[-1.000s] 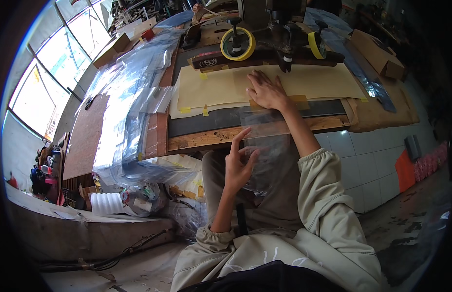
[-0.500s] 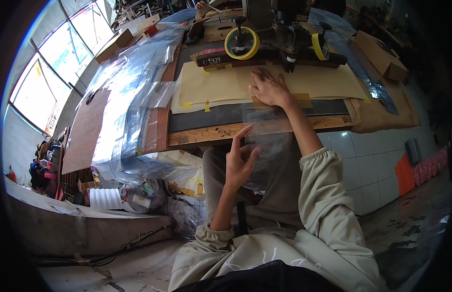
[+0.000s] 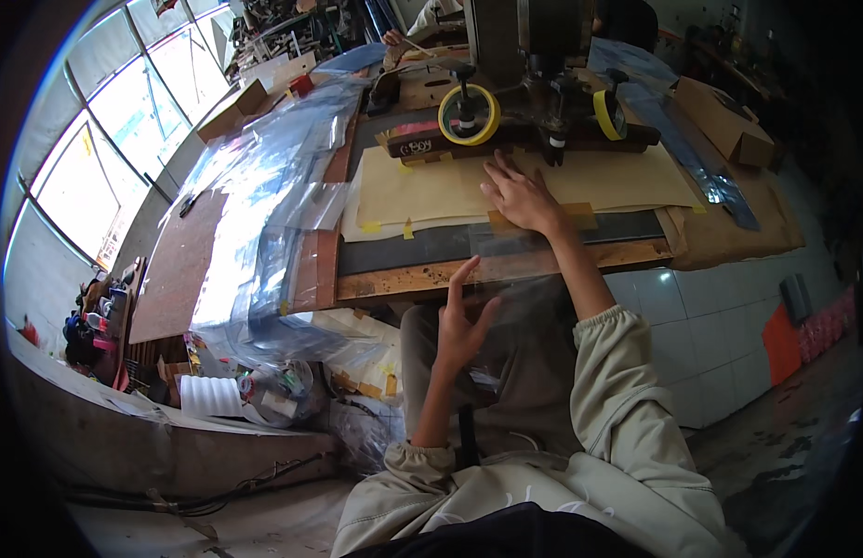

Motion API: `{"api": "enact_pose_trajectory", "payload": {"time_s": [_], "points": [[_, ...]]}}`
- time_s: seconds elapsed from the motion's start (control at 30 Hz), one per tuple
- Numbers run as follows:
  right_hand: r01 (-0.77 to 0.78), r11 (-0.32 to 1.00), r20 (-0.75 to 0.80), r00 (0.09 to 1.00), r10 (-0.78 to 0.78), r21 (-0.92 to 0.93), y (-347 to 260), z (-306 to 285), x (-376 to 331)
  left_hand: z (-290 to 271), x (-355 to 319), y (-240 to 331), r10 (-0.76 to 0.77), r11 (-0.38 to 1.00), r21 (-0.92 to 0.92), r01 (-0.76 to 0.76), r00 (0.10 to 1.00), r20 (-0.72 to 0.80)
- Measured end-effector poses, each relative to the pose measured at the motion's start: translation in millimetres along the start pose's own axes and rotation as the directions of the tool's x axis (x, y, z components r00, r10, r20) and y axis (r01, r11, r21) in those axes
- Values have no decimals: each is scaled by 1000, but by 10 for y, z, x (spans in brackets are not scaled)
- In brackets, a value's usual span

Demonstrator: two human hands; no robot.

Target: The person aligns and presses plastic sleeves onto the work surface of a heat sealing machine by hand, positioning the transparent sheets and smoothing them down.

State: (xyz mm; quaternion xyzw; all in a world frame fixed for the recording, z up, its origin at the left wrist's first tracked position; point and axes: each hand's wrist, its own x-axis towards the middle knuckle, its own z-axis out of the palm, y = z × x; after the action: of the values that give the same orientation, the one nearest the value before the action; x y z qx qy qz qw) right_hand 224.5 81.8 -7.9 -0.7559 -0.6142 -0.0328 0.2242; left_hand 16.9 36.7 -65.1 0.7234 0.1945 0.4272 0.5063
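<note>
My right hand (image 3: 523, 197) lies flat with spread fingers on a tan sheet (image 3: 422, 191) on the bench, just below the dark bar of a press (image 3: 580, 135). Short strips of yellow-brown tape stick to the sheet. A clear plastic film (image 3: 513, 263) reaches over the bench's wooden front edge, under my right wrist. Beside its left side, below that edge, my left hand (image 3: 461, 325) is raised with thumb and fingers apart. Whether its index fingertip touches the film, I cannot tell.
Two yellow tape rolls (image 3: 493, 115) (image 3: 606, 115) hang on the press. Clear plastic sheets (image 3: 255, 223) cover the bench's left side. Brown paper (image 3: 738, 223) and an open cardboard box (image 3: 724, 121) lie at right. Another person's hand (image 3: 391, 37) shows at the back.
The whole view has shifted, so the bench sits slightly lower. Less of the film shows hanging below the bench edge. My right hand stays flat on the sheet; my left stays open.
</note>
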Motion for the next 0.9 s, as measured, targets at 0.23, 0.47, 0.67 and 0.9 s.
{"api": "enact_pose_trajectory", "payload": {"time_s": [0.23,0.47,0.67,0.9], "points": [[101,949,-327,945,2,298,-351,-298,-1057,-55,-108,-54,27,995,98,-19,996,-84],[-38,994,-588,808,-30,-103,-449,45,-1183,-148,96,120,-45,983,177,55,997,-56],[-12,995,-573,818,-49,-101,-432,22,-1182,-231,179,152,-65,976,214,29,984,165],[-9,995,-572,819,-48,-96,-437,27,-1210,-221,146,198,-108,978,195,74,979,171]]}}
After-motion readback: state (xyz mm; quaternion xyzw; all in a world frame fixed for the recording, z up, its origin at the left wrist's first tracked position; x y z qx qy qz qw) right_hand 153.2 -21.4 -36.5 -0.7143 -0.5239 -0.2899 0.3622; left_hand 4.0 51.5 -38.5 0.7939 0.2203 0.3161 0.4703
